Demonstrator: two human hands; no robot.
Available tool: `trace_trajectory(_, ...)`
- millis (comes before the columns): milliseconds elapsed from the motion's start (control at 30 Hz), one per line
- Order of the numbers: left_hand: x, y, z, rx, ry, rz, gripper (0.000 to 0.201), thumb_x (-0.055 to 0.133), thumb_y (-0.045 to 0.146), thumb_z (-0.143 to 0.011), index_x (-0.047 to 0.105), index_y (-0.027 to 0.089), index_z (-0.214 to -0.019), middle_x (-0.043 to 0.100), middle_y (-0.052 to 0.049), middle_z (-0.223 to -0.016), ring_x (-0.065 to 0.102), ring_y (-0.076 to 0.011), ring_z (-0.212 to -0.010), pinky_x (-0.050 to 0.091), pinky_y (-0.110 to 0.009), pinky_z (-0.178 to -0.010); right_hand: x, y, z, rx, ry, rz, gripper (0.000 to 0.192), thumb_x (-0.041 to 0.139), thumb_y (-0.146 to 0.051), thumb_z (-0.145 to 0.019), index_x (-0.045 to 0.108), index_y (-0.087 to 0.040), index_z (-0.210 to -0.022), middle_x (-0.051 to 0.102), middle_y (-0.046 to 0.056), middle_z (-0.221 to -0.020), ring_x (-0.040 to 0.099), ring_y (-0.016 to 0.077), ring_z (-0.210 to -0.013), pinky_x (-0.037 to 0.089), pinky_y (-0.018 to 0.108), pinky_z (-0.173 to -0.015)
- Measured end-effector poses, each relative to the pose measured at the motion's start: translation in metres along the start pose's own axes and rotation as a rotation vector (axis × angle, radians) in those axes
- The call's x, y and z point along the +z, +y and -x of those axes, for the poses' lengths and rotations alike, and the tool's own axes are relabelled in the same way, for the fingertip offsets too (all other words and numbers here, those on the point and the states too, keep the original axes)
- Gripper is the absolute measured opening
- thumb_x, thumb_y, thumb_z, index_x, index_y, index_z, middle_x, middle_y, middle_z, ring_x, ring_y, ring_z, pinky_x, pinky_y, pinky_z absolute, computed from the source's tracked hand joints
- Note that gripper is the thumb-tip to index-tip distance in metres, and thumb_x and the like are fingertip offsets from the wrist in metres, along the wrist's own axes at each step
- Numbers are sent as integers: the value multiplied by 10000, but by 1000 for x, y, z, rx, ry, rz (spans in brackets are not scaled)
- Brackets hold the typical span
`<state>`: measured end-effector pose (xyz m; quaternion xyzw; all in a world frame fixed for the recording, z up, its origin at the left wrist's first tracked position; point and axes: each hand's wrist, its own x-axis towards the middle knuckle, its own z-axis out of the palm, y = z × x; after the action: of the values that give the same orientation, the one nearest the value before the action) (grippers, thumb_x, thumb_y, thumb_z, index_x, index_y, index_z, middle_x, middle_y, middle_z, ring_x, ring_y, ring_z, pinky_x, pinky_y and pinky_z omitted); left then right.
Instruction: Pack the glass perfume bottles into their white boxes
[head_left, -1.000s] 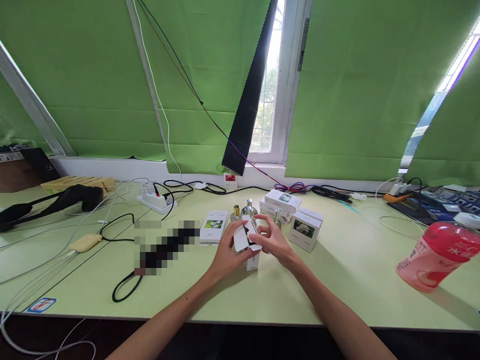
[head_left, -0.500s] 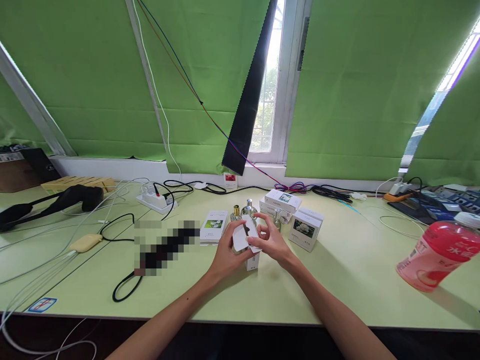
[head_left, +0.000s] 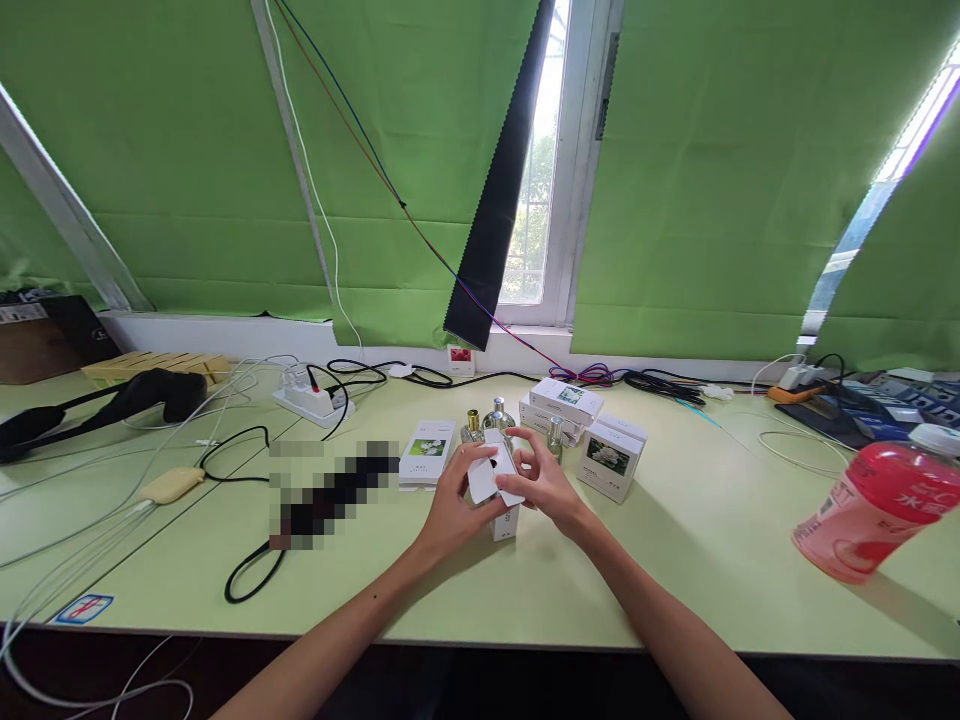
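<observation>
A small white carton (head_left: 505, 524) stands upright at the front middle of the table, its top flaps unfolded. My left hand (head_left: 454, 500) grips its left side, with thumb and fingers closed round the upper edge. On the other side my right hand (head_left: 546, 485) is closed on the carton, thumb at the flaps. A small dark gap shows between the flaps; what lies inside is hidden. Just behind the hands stand glass perfume bottles, one with a gold neck (head_left: 472, 419), one with a silver neck (head_left: 499, 405), and another bottle (head_left: 555, 432) at the right.
A flat white box (head_left: 427, 452) lies left of my hands. To the right are a white flower-print box (head_left: 613, 460) and stacked boxes (head_left: 562, 400). A pink drink bottle (head_left: 870, 510) stands far right. Cables and a power strip (head_left: 313, 402) spread over the left.
The carton's top flaps have been pressed closer together, and the dark gap between them has shrunk. Both hands keep nearly the same place.
</observation>
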<state>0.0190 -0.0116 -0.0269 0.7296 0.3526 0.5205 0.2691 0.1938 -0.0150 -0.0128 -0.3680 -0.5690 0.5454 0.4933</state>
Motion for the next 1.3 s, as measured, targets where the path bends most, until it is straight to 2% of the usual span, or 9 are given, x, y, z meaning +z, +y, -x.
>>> trace_trajectory(300, 0, 0, 0, -3, -11, 24, 433, 809, 326, -742, 655, 271, -1143, 631, -64, -1211, 638, -277, -1138, 544, -427, -944, 0, -1, 0, 10, -15, -50, 700, 827, -439, -693, 470, -304, -1280, 437, -88, -748, 438, 95, -572, 293, 203, -440)
trace_trajectory(800, -1, 2, -2, 22, -37, -12, 420, 785, 331, -765, 629, 255, -1148, 593, -72, -1208, 632, -272, -1122, 536, -398, -905, -1, -1, 1, 40, -46, -126, 679, 819, -364, -727, 448, -288, -1290, 449, -81, -770, 470, 99, -599, 305, 207, -443)
trace_trajectory(1300, -3, -6, -2, 66, -21, -90, 474, 839, 396, -737, 630, 268, -1143, 527, -99, -1349, 543, -322, -1304, 497, -488, -1038, -1, 4, 0, 36, -53, -109, 602, 809, -368, -746, 479, -280, -1242, 454, -85, -774, 454, 88, -590, 320, 204, -439)
